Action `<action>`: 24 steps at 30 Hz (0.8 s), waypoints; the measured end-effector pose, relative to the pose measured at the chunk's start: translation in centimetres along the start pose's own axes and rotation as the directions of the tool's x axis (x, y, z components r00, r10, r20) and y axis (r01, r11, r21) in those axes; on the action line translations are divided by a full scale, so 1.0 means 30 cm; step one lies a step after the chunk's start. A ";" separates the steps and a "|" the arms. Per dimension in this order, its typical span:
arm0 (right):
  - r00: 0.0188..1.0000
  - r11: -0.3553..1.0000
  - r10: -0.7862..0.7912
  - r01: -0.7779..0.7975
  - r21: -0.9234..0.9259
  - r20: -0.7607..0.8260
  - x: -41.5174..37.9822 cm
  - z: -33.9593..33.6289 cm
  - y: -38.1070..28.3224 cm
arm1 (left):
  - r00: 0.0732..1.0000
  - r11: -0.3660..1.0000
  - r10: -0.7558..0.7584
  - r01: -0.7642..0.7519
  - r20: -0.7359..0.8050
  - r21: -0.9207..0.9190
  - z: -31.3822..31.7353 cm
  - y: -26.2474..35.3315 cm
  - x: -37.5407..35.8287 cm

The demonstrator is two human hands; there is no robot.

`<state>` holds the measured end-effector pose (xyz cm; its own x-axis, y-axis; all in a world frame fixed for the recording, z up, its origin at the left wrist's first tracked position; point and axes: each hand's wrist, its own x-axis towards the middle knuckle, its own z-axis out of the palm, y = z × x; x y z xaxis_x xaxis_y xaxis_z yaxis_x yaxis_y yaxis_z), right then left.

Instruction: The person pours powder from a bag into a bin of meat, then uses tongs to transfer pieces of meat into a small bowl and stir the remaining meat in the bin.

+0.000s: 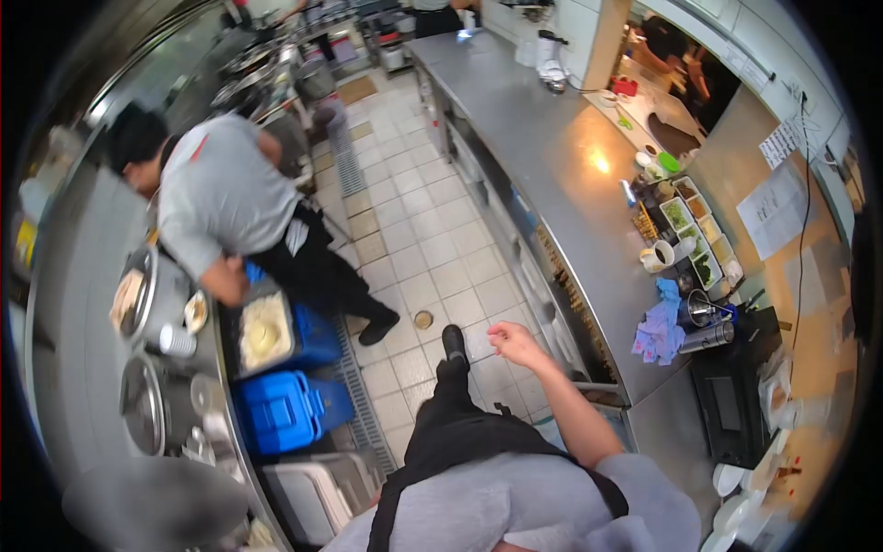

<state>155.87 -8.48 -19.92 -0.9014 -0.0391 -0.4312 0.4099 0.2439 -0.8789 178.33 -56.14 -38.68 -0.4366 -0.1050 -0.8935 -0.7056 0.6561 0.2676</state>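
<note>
My right hand (517, 344) hangs in the air over the tiled floor, beside the front edge of the steel counter (515, 120). Its fingers are loosely curled and a little apart, with nothing visible in them. My left hand is out of sight; my body hides that side. Below me I see my black apron (460, 419) and one dark shoe (453, 340) on the tiles. Nearest to the hand are the counter's open lower shelves (543, 285).
A co-worker (225, 198) leans over the left counter beside a tub of pale food (267, 329) and a blue lidded bin (276, 411). Large lidded pots (147, 405) stand there. On the right are ingredient trays (699, 230), a blue-purple cloth (659, 327) and a floor drain (423, 319).
</note>
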 end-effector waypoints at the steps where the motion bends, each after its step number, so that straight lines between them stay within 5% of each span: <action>1: 0.999 0.997 -0.049 0.048 -0.056 -0.022 0.090 -0.006 -0.007 | 1.000 0.997 0.016 -0.018 0.027 0.080 -0.058 0.085 0.079; 5: 0.994 0.998 0.062 -0.063 -0.008 -0.085 0.337 -0.059 -0.139 | 0.981 0.843 0.078 -0.160 0.177 0.513 -0.347 0.518 0.411; 8: 0.986 0.968 -0.145 0.124 -0.220 -0.081 0.511 -0.161 -0.230 | 0.968 0.690 0.207 -0.246 0.141 0.681 -0.558 1.071 0.693; 9: 0.979 0.958 -0.144 0.102 -0.267 -0.145 0.566 -0.196 -0.244 | 0.735 0.534 0.678 -0.489 -0.004 0.689 -0.577 1.210 0.893; 11: 0.941 0.917 -0.203 0.087 -0.390 -0.269 0.658 -0.273 -0.304 | 0.697 0.700 0.706 -0.660 -0.126 0.272 -0.713 1.754 0.861; 12: 0.919 0.917 -0.235 0.102 -0.386 -0.315 0.717 -0.309 -0.310 | 0.730 0.730 0.680 -0.667 -0.063 0.150 -0.791 1.994 0.874; 13: 0.926 0.954 -0.156 0.051 -0.295 -0.344 0.784 -0.341 -0.291 | 0.708 0.705 0.706 -0.700 0.012 -0.114 -0.878 2.218 0.732; 15: 0.919 0.953 -0.108 -0.012 -0.302 -0.378 0.873 -0.397 -0.341 | 0.622 0.590 0.783 -0.748 -0.015 -0.304 -1.006 2.534 0.630; 18: 0.915 0.948 -0.021 -0.110 -0.300 -0.404 1.081 -0.462 -0.314 | 0.549 0.529 0.834 -0.824 -0.053 -0.205 -1.178 2.803 0.718; 22: 0.910 0.953 0.081 -0.191 -0.237 -0.407 1.427 -0.566 -0.322 | 0.757 0.743 0.651 -0.651 -0.054 -0.159 -1.372 2.776 1.172; 24: 0.920 0.953 0.066 -0.173 -0.249 -0.386 1.663 -0.575 -0.422 | 0.899 0.894 0.390 -0.318 -0.200 0.315 -1.450 2.549 1.408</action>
<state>103.30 3.19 -26.80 -0.8560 0.3542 -0.3766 0.5120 0.4802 -0.7123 81.65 -42.90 -40.28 -0.7795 0.0122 -0.6263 -0.3162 0.8554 0.4102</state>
